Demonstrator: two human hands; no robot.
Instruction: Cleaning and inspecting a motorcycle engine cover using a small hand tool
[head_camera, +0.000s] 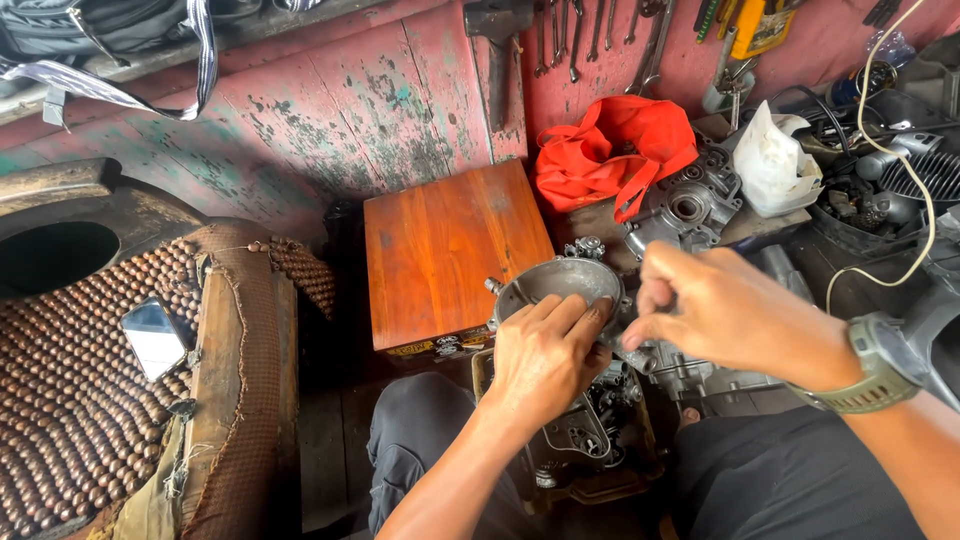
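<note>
Looking down from the head camera, we held a round grey engine cover above the engine block between our knees: left hand gripping its rim, right hand pinching at its edge, not yet seated.

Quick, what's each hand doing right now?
Left hand: gripping the round grey metal engine cover by its rim.
Right hand: fingertips pinched together at the cover's edge; whether they hold anything cannot be told.

A single head-worn camera looks steeply down and forward, close above the left hand and right hand, the pink wall beyond their grip
</note>
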